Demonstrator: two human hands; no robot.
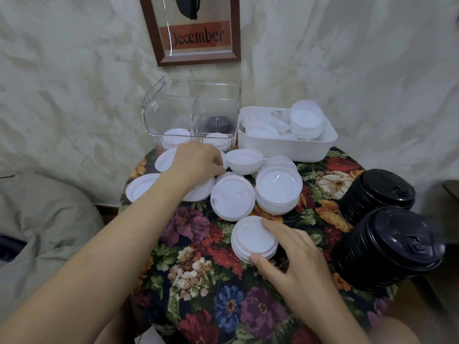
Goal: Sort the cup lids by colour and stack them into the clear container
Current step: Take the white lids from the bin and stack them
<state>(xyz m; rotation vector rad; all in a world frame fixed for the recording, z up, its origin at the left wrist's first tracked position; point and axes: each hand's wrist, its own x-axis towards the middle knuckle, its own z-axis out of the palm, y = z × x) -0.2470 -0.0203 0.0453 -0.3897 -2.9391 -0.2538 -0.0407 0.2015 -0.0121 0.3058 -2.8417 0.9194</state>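
Touching both hands (196, 162) (295, 256): white lids (233, 199)

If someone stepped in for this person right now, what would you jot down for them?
Left hand: on the loose white lids beside the clear container; grip unclear.
Right hand: pinches a small white stack.
Done: the container holds a few white lids and a black lid.
To do: the loose whites, the lids in the white tub, and two black stacks on the table.
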